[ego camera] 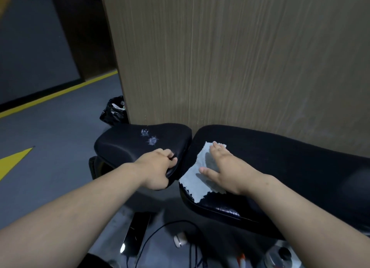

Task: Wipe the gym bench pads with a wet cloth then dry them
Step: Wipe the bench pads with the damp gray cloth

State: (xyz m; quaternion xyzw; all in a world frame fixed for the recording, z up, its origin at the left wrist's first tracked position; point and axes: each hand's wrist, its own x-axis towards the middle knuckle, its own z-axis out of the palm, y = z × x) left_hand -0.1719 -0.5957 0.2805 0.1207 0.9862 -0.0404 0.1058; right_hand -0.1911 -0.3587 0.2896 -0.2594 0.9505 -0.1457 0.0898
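Left hand [160, 167] grips the near edge of the seat pad [128, 143] at 9 o'clock, and right hand [222, 167] presses flat and open on the cloth [197, 179] on the back pad [280, 163], whose long axis runs toward 3 o'clock, nearer this hand.

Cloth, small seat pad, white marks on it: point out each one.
cloth [192, 184]: head view, bare light-blue stretch near its lower left.
small seat pad [120, 145]: head view, top surface, left part.
white marks [152, 141]: head view, the lower splotch.
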